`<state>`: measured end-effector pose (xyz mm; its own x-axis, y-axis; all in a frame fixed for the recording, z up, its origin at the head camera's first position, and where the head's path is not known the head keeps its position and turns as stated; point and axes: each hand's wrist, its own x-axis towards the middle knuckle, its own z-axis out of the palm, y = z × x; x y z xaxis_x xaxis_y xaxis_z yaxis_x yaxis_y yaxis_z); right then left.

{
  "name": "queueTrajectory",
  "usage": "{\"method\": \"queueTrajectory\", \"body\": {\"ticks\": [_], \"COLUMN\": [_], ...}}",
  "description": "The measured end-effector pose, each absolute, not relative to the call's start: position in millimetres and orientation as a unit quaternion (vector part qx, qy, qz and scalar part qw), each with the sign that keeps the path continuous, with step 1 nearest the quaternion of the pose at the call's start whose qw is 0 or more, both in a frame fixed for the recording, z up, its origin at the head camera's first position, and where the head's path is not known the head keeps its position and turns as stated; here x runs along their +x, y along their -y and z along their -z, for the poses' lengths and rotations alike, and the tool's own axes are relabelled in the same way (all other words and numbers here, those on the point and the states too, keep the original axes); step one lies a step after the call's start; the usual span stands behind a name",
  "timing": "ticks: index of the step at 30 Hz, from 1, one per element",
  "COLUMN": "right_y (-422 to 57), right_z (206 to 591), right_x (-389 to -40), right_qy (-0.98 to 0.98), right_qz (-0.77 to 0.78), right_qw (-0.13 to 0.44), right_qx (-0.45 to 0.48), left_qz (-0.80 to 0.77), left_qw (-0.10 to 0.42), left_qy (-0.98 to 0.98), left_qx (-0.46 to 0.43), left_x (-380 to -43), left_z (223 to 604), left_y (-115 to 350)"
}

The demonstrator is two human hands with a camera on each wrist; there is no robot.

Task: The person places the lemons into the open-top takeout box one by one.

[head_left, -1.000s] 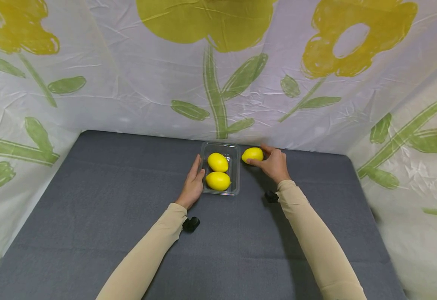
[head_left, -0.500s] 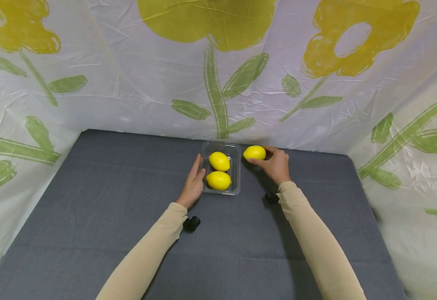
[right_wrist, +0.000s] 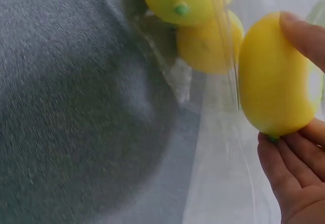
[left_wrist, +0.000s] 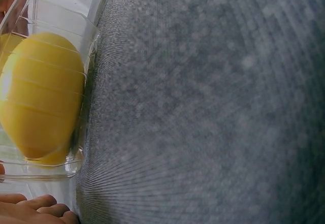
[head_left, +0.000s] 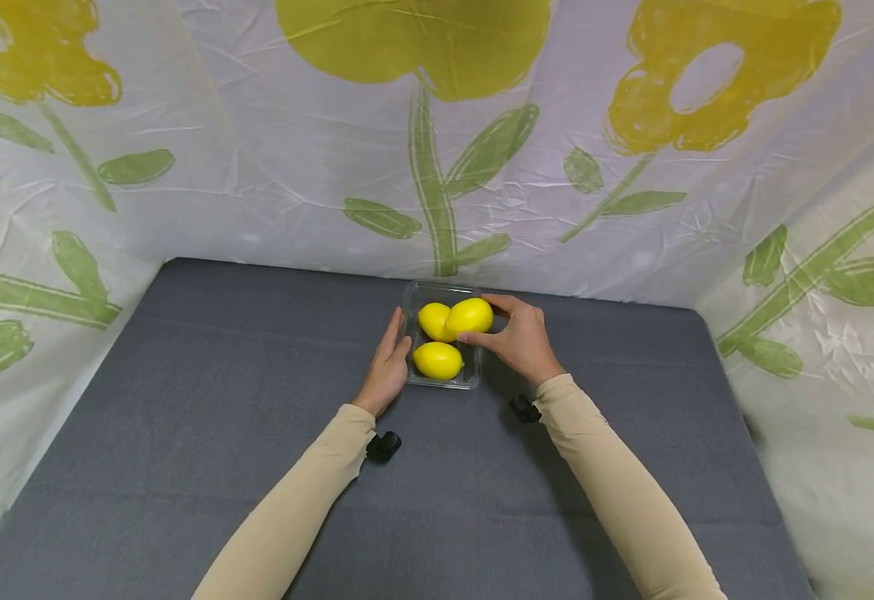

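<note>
My right hand (head_left: 521, 337) holds a yellow lemon (head_left: 470, 317) between thumb and fingers, over the right side of a clear plastic container (head_left: 470, 379). In the right wrist view this lemon (right_wrist: 274, 76) has the thumb at its top and fingertips under its green-tipped end. Two more lemons lie inside the container: a front one (head_left: 438, 361) and a rear one (head_left: 432, 320), partly hidden by the held lemon. With its fingers straight, my left hand (head_left: 386, 367) rests along the container's left wall. Through that wall the left wrist view shows a lemon (left_wrist: 43, 92) up close.
The container stands near the back edge of a table with dark grey cloth (head_left: 257, 375). Behind it hangs a white curtain (head_left: 272, 192) printed with yellow flowers and green leaves. It also runs down both sides.
My right hand has carried its lemon leftward, from beside the container to over its right side. My left hand stays against the container.
</note>
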<state>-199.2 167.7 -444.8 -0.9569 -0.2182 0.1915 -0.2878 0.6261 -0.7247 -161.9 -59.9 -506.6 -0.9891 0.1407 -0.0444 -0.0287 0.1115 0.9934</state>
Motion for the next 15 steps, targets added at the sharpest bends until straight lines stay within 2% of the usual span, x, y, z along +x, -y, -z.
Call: {"method": "queueTrajectory", "body": {"ticks": [8, 15], "right_y": [-157.5, -157.6], "right_z": [447.8, 446.7], "right_x": [-195.7, -195.8], "right_qy": [0.909, 0.913], "right_qz": [-0.373, -0.366], "right_qw": [0.008, 0.004], "right_qx": [0.184, 0.182], "left_qz": [-0.668, -0.663], "left_qw": [0.066, 0.065], "left_qy": [-0.74, -0.746], "left_qx": [0.033, 0.025], "left_x": [-159.5, -162.3], "left_z": [499.2, 505.3], "left_y": [57.9, 57.4]}}
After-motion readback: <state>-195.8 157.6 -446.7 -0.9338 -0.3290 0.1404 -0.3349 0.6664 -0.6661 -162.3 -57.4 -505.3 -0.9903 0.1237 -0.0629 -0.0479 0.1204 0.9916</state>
